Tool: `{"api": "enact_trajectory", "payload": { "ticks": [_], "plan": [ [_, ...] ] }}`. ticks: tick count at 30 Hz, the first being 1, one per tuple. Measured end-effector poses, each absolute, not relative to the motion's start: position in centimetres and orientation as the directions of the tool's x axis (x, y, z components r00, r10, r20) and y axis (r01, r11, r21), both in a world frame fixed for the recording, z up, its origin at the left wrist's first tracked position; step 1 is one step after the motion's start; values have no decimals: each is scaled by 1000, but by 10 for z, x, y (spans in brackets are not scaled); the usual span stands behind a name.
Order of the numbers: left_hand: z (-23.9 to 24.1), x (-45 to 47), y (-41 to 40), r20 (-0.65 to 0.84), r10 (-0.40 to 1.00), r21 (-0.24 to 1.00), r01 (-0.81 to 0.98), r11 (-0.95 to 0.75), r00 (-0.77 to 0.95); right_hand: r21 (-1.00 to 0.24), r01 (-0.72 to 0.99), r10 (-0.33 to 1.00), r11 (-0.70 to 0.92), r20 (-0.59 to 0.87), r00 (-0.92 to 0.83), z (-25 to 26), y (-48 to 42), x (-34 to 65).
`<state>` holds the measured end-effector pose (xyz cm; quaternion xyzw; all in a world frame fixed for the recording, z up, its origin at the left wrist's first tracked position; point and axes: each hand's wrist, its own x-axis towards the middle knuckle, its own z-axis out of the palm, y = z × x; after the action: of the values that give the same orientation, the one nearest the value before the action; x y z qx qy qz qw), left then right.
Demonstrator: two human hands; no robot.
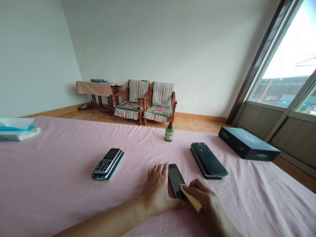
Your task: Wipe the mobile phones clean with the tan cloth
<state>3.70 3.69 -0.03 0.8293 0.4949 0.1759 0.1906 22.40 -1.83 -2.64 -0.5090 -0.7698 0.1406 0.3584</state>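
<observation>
A dark mobile phone (176,180) lies face up on the pink cloth between my hands. My left hand (158,189) grips it, fingers along its left upper edge and thumb by its lower end. My right hand (206,199) is closed on a folded yellow cloth (194,199), whose tip touches the phone's lower right side. To the left rests a stack of phones with a keypad phone (107,161) on top. On the right sits another stack, topped by a large black phone (208,158).
Beyond my hands stands a green pump bottle (169,133). A black box (248,144) lies at the right edge and a tissue pack (18,130) at the far left. Pink cloth (61,154) covers the surface. Two wooden chairs (159,108) stand against the wall.
</observation>
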Motion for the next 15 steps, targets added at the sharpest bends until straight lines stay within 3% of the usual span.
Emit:
{"api": "enact_trajectory", "payload": {
  "ticks": [5,15],
  "plan": [
    [-6,33,52,85,867,520,721,-458,490,-531,724,892,440,352,-284,-19,-19,211],
    [7,27,63,202,835,540,653,-531,511,-508,751,903,421,313,-295,-4,55,203]
  ]
}}
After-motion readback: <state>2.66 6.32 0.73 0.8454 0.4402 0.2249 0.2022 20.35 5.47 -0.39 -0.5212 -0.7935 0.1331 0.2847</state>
